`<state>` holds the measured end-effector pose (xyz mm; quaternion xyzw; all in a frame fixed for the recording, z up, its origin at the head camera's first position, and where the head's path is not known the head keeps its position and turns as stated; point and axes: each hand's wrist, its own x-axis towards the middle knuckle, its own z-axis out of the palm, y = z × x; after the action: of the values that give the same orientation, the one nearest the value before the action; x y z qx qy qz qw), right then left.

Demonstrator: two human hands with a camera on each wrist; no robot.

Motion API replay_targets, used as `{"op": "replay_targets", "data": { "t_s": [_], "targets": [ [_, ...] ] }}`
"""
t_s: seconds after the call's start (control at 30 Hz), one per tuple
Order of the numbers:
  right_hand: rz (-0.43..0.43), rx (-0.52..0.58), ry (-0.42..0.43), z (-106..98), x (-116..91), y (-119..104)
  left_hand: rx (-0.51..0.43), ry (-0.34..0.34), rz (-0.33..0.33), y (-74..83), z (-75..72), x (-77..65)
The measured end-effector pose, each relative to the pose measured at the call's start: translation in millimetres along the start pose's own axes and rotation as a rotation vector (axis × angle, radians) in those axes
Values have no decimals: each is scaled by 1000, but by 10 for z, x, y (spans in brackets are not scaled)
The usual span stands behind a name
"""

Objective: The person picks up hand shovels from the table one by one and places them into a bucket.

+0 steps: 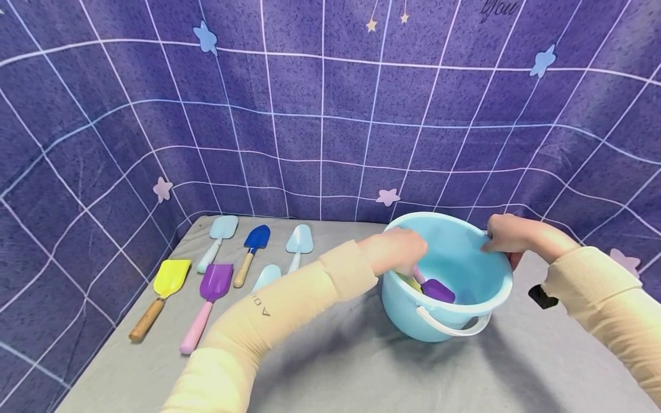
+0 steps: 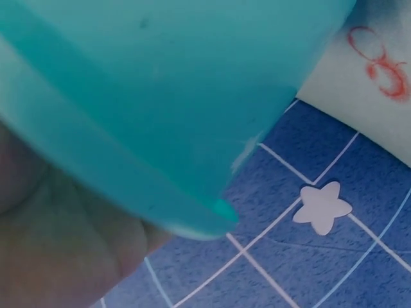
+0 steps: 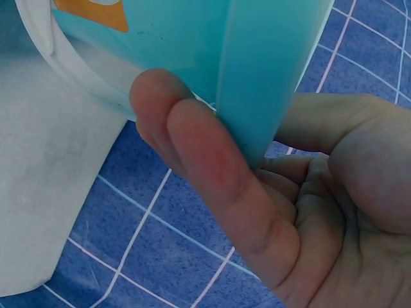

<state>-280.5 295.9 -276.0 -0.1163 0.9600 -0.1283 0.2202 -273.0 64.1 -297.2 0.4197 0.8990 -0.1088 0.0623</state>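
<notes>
A light blue bucket (image 1: 480,310) with a white handle stands on the grey cloth. My right hand (image 1: 508,236) grips its right rim, fingers on one face of the wall and thumb on the other in the right wrist view (image 3: 257,186). My left hand (image 1: 395,250) reaches over the left rim into the bucket; in the left wrist view its palm (image 2: 70,244) shows below the rim and its fingers are hidden. Under it lies a purple shovel (image 1: 438,291), its pink handle running up to the hand; I cannot tell whether the fingers hold it. A yellow shovel (image 1: 411,281) shows beside it.
Left on the cloth lie a yellow shovel (image 1: 171,277), a purple shovel (image 1: 216,280), a blue shovel (image 1: 257,237) and several light blue shovels (image 1: 300,239), one partly behind my left sleeve. A black object (image 1: 542,296) sits right of the bucket. Purple checked fabric (image 1: 320,115) hangs behind.
</notes>
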Motion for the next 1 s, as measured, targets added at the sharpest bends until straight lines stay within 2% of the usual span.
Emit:
{"op": "replay_targets", "data": {
  "t_s": [0.13,0.23,0.37,0.57,0.83,1.0],
  "targets": [
    [-2,5,-3,3,8,-3,72,29,2,4,-31,-113],
    [-4,9,-2,6,10,-2,112,87,16,-3,-38,-221],
    [-7,12,6,5,4,3,153,191,10,-27,-44,-365],
    [1,22,4,10,3,10,191,335,-36,-66,-25,-522],
    [-5,30,21,25,10,38,230,587,-105,-95,25,-688],
    [-10,30,20,21,15,37,192,663,-152,-122,105,-814]
  ]
}}
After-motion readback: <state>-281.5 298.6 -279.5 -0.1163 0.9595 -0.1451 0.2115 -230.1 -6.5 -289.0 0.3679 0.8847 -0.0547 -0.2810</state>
